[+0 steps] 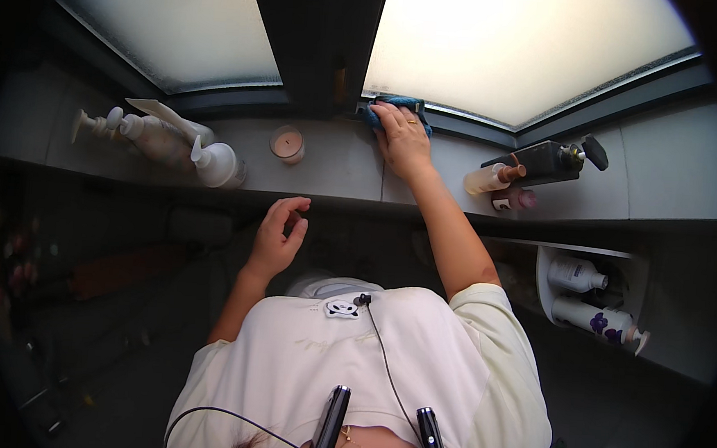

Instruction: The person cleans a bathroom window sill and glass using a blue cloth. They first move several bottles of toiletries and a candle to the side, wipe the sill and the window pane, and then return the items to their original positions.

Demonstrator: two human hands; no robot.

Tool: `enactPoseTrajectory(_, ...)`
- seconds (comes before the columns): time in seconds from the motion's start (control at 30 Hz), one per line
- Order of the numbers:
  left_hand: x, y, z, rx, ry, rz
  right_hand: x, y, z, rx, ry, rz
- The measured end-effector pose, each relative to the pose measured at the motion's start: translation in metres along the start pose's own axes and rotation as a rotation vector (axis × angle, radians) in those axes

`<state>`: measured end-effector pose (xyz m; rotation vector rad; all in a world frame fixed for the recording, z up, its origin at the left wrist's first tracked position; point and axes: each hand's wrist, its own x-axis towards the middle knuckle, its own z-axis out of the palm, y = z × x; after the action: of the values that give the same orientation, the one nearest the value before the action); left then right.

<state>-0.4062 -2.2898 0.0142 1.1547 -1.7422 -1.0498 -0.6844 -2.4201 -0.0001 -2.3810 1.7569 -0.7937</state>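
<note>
Under the fingers of my right hand [406,141] lies a folded blue cloth [426,118], pressed against the lower frame of the bright frosted window [523,55]. The cloth's underside is hidden. My left hand [279,236] hangs in front of the tiled ledge [349,168], its fingers loosely curled and apart, holding nothing. On the ledge, beyond the left hand, stands a candle in a glass jar [287,145]. A white pump bottle [219,165] is to its left.
Further left on the ledge are several bottles [160,138]. At the right stand a black pump bottle [541,163], a clear bottle with a brown top [489,178] and a small pink bottle [514,199]. Below, a white corner shelf [543,278] holds two white bottles [577,274].
</note>
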Motion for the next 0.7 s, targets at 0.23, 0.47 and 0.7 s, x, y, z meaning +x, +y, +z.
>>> enactPoseTrajectory(0.23,0.0,-0.008,-0.016,0.037,0.109,-0.046,-0.037,0.021,0.026,-0.288,0.259,0.444)
enactPoseTrajectory(0.47,0.016,0.007,0.009,-0.027,-0.072,0.01,-0.024,-0.01,0.033,-0.174,-0.027,0.077)
enactPoseTrajectory(0.7,0.01,0.001,0.003,-0.035,-0.056,-0.047,-0.062,0.042,-0.003,-0.356,0.054,0.538)
